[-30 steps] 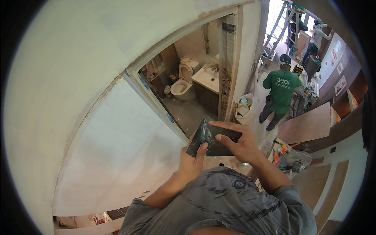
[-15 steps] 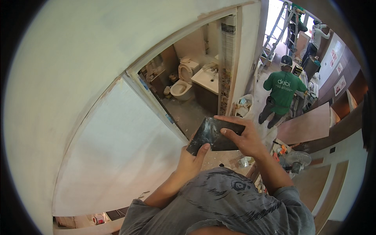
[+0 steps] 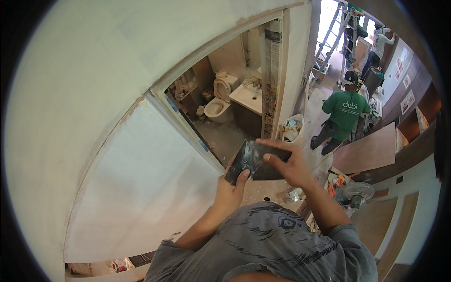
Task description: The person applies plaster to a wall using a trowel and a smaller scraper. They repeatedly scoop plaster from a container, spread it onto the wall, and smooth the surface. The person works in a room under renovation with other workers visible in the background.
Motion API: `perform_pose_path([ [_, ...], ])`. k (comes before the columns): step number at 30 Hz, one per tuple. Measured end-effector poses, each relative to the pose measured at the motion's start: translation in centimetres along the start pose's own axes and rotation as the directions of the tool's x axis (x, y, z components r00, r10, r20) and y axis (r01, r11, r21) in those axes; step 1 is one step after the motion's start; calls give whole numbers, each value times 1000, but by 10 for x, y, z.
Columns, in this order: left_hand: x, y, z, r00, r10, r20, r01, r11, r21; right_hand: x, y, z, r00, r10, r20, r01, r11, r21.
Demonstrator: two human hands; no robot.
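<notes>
A dark sheet of sandpaper (image 3: 268,172), smeared with white dust along a crease down its middle, is held up in front of my chest. My left hand (image 3: 229,191) grips its left part, thumb on the face towards me and fingers mostly hidden behind. At the other side my right hand (image 3: 295,169) holds the right part, with the thumb on the face and the index finger stretched along the top edge. The two halves of the sheet tilt at an angle to each other.
A pale wall panel (image 3: 141,183) stands close at left, beside a bathroom doorway with a toilet (image 3: 217,110) and a sink (image 3: 246,96). Ahead right, a person in green (image 3: 346,110) stands near a stepladder (image 3: 332,35). A fan (image 3: 358,191) and tools lie to my right.
The sandpaper stays in both hands, its right half turned slightly and the right thumb shifted a little. The person in green has moved slightly rightward.
</notes>
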State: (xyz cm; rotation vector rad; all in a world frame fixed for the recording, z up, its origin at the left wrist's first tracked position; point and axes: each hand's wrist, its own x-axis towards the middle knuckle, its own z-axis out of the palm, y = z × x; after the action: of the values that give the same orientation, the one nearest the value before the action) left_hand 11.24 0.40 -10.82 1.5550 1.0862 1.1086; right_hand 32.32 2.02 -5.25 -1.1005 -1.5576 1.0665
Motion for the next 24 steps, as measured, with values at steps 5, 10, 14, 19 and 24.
perform_pose_path([
  [5, 1, 5, -3, 999, 36, 32, -37, 998, 45, 9, -3, 0, 1000, -25, 1, 25, 999, 21],
  [10, 5, 7, -6, 999, 29, 16, -30, 996, 86, 14, -4, 10, 998, -51, 31, 50, 998, 39],
  [14, 9, 11, -6, 999, 6, -43, -5, 1000, 29, 11, -4, 16, 996, -9, 88, 7, 1000, 20],
  [19, 10, 3, -11, 999, -26, -28, 27, 998, 52, 10, -1, 20, 984, 5, 178, -9, 1000, 21],
  [24, 8, 6, -11, 1000, -21, -18, 21, 1000, -5, 23, 13, 8, 999, -41, -16, 42, 998, 44],
])
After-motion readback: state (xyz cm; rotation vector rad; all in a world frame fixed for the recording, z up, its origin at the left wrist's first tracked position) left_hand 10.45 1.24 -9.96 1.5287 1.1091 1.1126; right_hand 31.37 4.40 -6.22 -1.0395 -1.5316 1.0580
